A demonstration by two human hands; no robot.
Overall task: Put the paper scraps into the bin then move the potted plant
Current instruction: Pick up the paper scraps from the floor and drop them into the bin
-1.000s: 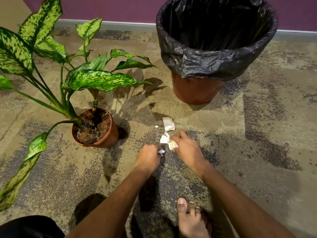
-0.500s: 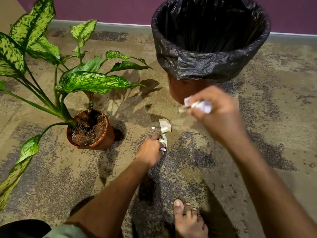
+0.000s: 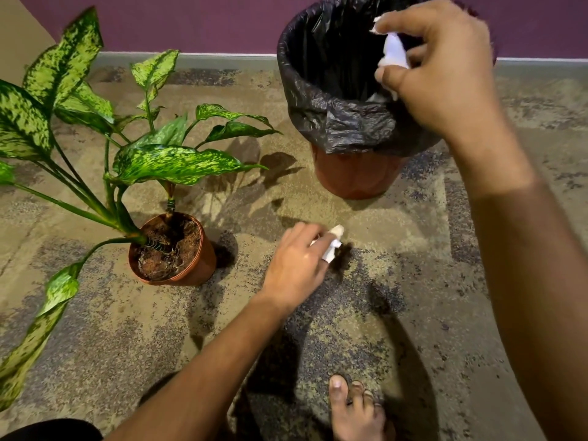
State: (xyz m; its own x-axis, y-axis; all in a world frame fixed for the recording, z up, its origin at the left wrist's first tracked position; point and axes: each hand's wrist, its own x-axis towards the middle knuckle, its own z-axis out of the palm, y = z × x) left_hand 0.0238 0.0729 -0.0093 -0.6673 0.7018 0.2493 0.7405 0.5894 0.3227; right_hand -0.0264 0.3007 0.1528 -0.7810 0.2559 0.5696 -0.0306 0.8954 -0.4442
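Note:
My right hand [image 3: 442,74] hovers over the near right rim of the bin [image 3: 331,100], a brown tub lined with a black bag, and pinches white paper scraps [image 3: 393,50] above the opening. Low on the floor, my left hand [image 3: 297,265] is closed around more white paper scraps [image 3: 334,241], which stick out past the fingers. The potted plant [image 3: 173,249], with speckled green leaves in a brown pot, stands on the floor to the left of my left hand.
A purple wall [image 3: 206,23] with a pale skirting runs behind the bin. The floor is mottled tan and dark carpet [image 3: 397,297]. My bare foot [image 3: 356,409] rests at the bottom centre. Long leaves [image 3: 38,329] reach out at the lower left.
My right hand has lifted its scraps from the floor up and away to over the bin's mouth. My left hand has gathered the remaining scraps on the floor into its grip.

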